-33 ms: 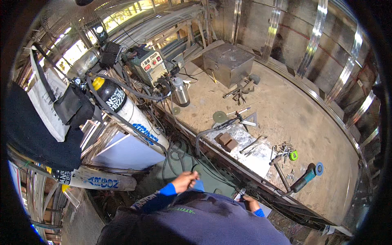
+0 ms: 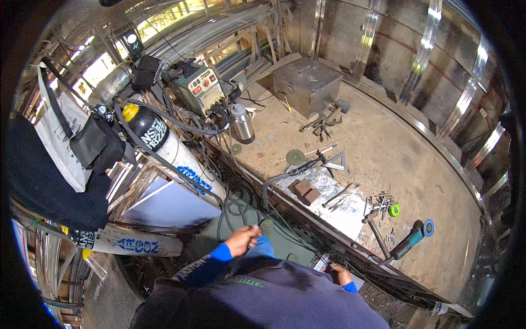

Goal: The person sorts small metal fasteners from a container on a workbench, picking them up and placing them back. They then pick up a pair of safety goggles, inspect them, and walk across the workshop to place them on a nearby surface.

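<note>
My left hand (image 2: 243, 240) is raised in front of my body with its fingers curled closed. Whatever it pinches, if anything, is too small to make out. Low on the right, near the table's front edge, my right hand (image 2: 342, 275) has its fingers bent around something dark. A pale, flat metal-looking piece (image 2: 322, 262) shows beside those fingers, and its full shape is hidden by the hand and my shirt. On the table nearest that hand lie a hammer (image 2: 378, 236) and a teal angle grinder (image 2: 412, 241).
The wooden table (image 2: 438, 181) carries a metal box (image 2: 307, 85), a steel bottle (image 2: 241, 125), brown blocks (image 2: 304, 191), a torch (image 2: 307, 166) and a green tape measure (image 2: 394, 209). A welding machine (image 2: 204, 88) and gas cylinders (image 2: 175, 159) stand left. Hoses (image 2: 233, 211) coil on the floor.
My left hand has shifted slightly left and away from my body, its fingers still closed. My right hand stays nearly in place, and the things on the table are unmoved.
</note>
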`<state>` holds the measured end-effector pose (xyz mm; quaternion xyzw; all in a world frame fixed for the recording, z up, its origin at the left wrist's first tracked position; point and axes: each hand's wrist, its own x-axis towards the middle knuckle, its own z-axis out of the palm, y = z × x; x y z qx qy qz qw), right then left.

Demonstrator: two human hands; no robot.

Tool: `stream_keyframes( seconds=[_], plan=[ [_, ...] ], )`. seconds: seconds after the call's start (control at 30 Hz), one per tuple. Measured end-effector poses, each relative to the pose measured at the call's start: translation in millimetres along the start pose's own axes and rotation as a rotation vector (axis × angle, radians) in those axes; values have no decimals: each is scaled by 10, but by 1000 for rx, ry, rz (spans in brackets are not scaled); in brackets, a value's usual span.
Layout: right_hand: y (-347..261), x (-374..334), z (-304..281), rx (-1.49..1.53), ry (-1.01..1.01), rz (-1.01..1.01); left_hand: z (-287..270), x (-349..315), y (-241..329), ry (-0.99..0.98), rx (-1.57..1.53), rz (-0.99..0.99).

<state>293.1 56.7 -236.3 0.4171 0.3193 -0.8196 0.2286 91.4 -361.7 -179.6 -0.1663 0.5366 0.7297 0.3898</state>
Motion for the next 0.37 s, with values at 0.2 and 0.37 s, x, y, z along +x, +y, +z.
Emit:
stream_keyframes(
  seconds=[0.2, 0.37],
  plan=[
    [-456, -632, -447, 425, 27, -50, -1220, -386, 1034, 214, -476, 26],
    [-528, -1124, -1099, -388, 220, -316, -1814, -1221, 1424, 102, -300, -260]
  ],
)
